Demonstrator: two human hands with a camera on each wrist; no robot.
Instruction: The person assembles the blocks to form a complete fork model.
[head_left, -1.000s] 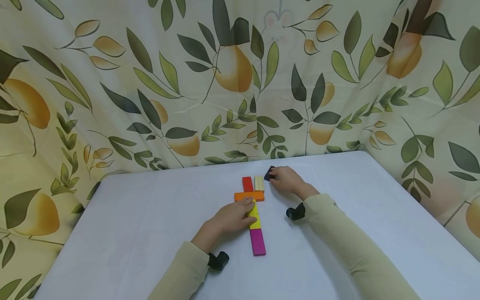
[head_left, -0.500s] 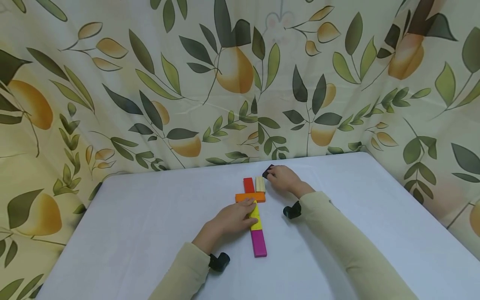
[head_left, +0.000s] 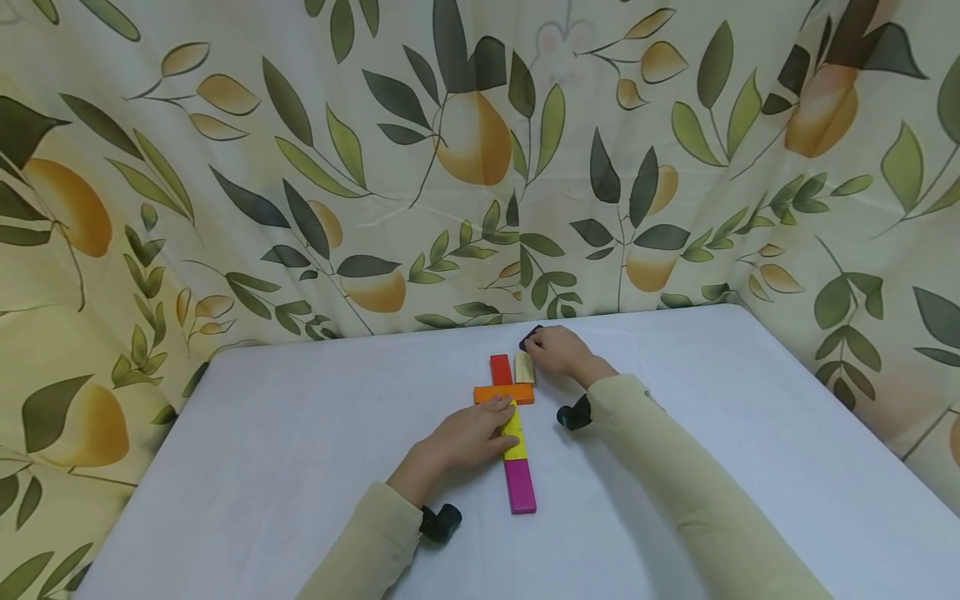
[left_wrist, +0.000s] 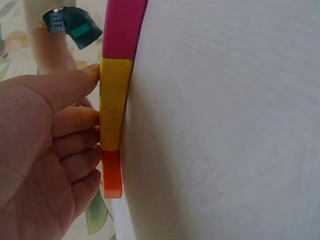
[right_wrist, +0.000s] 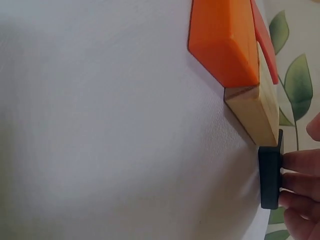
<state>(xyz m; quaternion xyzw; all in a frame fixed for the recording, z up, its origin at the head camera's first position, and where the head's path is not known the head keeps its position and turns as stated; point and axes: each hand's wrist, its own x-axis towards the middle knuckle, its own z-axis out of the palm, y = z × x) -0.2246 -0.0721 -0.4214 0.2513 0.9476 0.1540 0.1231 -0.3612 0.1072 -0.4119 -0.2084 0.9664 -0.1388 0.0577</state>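
My left hand (head_left: 468, 433) lies over the yellow block (head_left: 514, 432), its thumb and fingertips touching the top in the left wrist view. One finger reaches the crosswise orange block (head_left: 483, 394). A magenta block (head_left: 520, 486) adjoins the yellow one at the near end. Beyond the orange block sit a red block (head_left: 500, 369) and a plain wooden block (head_left: 524, 369). My right hand (head_left: 561, 350) has its fingertips on a black block (right_wrist: 270, 177), which lies by the wooden block's far end. In the right wrist view the thumb is apart from the black block.
The blocks lie on a white-covered table (head_left: 337, 425). Its far edge meets a curtain (head_left: 300, 208) printed with fruit and leaves. Each wrist carries a black camera, such as the left wrist's camera (head_left: 441, 523).
My right hand has moved left and slightly away with the black block, bringing it closer to the far end of the wooden block. My left hand has stayed in place on the blocks.
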